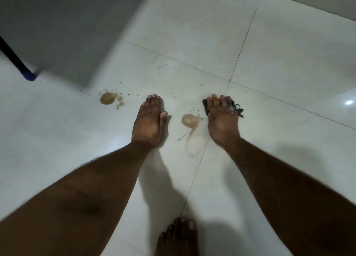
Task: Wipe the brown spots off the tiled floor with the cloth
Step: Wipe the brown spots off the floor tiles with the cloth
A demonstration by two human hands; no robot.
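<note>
My right hand presses a small dark cloth flat on the white tiled floor; frayed edges stick out past my fingers. Just left of it lies a brown spot with a pale smear trailing toward me. My left hand rests flat on the floor, fingers together, holding nothing. Another brown spot with small droplets around it lies further left. Tiny dark specks dot the tile beyond both hands.
A grey slab-like surface fills the upper left, with a black leg ending in a blue foot beside it. My bare foot shows at the bottom edge. Dark grout lines cross the tiles.
</note>
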